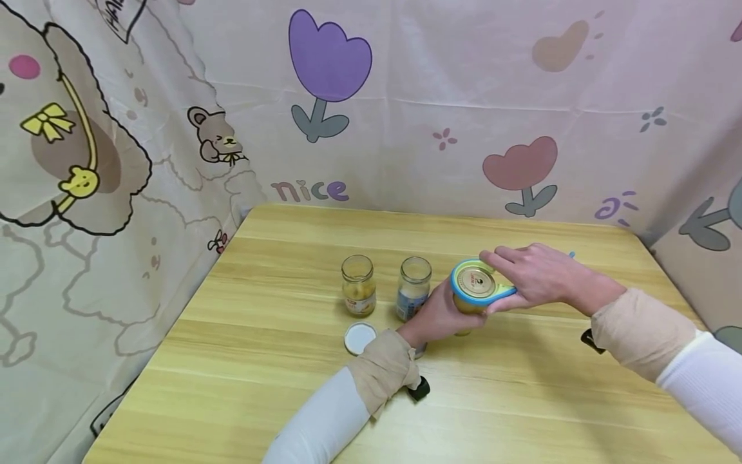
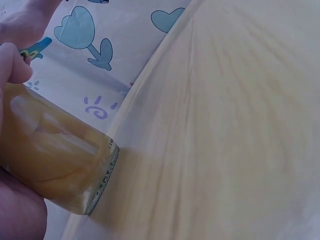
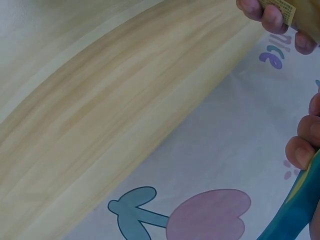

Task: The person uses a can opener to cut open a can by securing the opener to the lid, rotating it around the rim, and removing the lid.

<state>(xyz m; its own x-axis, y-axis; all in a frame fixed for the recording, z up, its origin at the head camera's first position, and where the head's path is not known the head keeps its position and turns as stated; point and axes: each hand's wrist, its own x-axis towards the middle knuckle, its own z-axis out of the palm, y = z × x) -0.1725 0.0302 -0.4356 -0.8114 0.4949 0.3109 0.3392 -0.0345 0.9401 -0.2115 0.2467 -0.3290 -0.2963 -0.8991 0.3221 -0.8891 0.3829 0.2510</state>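
Note:
A glass jar (image 2: 55, 150) with yellowish contents has a gold lid (image 1: 476, 282). My left hand (image 1: 443, 316) grips the jar around its body, fingers and thumb on either side. Around the lid runs the loop of a blue and green jar opener (image 1: 501, 295). My right hand (image 1: 539, 274) holds the opener's handle, with fingers reaching over the lid's edge. In the right wrist view, curled fingers (image 3: 302, 150) lie against the blue handle. The left wrist view shows the jar tilted, its base close to the table.
Two lidless glass jars stand to the left: one with yellowish contents (image 1: 359, 290), one with a blue label (image 1: 410, 303) partly behind my left hand. A white-faced round lid (image 1: 360, 338) lies before them on the wooden table (image 1: 261, 322). A printed cloth (image 1: 406, 161) hangs behind.

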